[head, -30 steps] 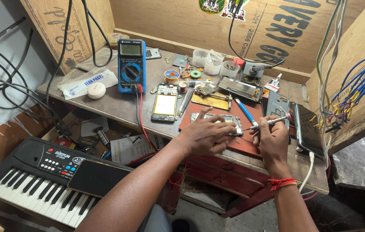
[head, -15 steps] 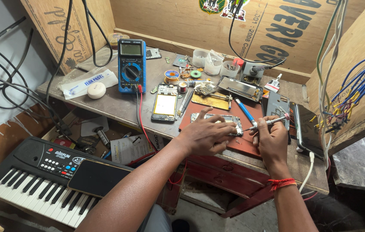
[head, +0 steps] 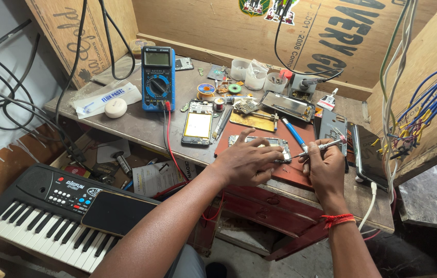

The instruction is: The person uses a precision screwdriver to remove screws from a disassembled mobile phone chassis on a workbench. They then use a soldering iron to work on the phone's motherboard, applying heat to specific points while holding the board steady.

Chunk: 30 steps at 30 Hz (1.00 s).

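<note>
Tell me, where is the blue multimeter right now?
In the head view, the blue multimeter stands at the back left of the wooden bench, left of the opened phone and right of a white tube.

A blue multimeter point(head: 157, 78) with a red lead sits at 11 o'clock on the grey counter point(head: 141, 126). At 8 o'clock, a black keyboard point(head: 48, 216) shows white keys. A red wristband point(head: 338, 220) circles the right wrist; the mat point(head: 301, 175) is reddish-brown.

We are in a small electronics repair workshop. On our counter point(head: 141, 126) sit a multimeter point(head: 157, 78), opened phones point(head: 198, 122), solder wire point(head: 205, 90) and a soldering station point(head: 301, 86), with loose wires point(head: 429, 103) hanging along the plywood walls point(head: 213, 23).
</note>
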{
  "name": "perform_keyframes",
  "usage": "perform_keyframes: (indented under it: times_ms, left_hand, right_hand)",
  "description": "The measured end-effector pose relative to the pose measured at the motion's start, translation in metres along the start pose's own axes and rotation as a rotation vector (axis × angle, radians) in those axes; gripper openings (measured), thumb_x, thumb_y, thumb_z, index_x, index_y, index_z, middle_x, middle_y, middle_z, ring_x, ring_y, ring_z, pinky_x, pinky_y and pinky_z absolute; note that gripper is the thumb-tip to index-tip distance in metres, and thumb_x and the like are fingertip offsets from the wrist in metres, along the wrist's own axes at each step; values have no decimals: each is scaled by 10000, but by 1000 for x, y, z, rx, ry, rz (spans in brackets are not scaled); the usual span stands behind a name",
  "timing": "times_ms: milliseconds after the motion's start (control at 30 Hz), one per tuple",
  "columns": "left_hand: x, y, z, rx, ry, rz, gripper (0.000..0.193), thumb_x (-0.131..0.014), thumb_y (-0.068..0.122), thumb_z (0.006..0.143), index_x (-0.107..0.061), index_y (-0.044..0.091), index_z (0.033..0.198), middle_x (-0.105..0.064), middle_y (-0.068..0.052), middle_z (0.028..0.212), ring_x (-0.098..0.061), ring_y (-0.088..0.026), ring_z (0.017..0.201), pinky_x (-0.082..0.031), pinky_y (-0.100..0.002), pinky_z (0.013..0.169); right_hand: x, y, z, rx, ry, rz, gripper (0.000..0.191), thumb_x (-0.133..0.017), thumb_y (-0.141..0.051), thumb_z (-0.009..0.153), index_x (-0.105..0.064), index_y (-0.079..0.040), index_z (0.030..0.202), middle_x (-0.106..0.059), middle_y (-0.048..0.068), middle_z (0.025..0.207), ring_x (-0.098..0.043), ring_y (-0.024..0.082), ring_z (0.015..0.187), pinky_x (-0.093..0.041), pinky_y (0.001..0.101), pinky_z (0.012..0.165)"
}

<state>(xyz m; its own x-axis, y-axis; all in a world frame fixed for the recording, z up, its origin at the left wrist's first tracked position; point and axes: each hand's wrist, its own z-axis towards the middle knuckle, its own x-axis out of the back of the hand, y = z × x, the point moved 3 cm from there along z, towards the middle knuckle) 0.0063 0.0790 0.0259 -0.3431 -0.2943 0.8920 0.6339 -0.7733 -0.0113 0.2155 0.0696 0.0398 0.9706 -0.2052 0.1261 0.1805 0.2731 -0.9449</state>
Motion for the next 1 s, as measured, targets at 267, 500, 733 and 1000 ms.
perform_keyframes:
  times_ms: [267, 500, 733, 1000]
  left_hand:
    - [2, 1, 0, -3, 2, 2, 476, -562, 440, 917, -597, 294, 1369, -604, 48, 1407, -565, -173, 1258, -210, -605, 1202]
    - [4, 2, -1, -11, 18, 1, 468, -567, 433, 916, -608, 285, 1359, -611, 47, 1400, -568, -168, 1251, -220, -603, 1201]
    - [3, 1, -1, -14, 21, -1, 465, -568, 429, 918, -605, 287, 1359, -613, 51, 1396, -568, -164, 1261, -216, -602, 1208]
    - [2, 1, 0, -6, 7, 7, 472, -561, 430, 926, -593, 285, 1374, -606, 51, 1395, -569, -163, 1252, -212, -607, 1208]
  right_hand:
    - [1, -1, 0, 10, 27, 53, 158, -555, -179, 1056, -535, -34, 997, -666, 87, 714, -541, 68, 474, -369, 217, 370]
    - [1, 1, 0, 8, 13, 10, 173, -558, -185, 1063, -540, -26, 995, -667, 86, 719, -534, 67, 476, -374, 218, 379]
    - [0, -1, -1, 2, 9, 13, 169, -558, -183, 1060, -539, -27, 998, -671, 91, 720, -532, 68, 471, -377, 221, 376]
    - [0, -2, 0, 6, 9, 22, 160, -553, -181, 1061, -532, -34, 1002, -677, 92, 727, -535, 69, 471, -373, 220, 372]
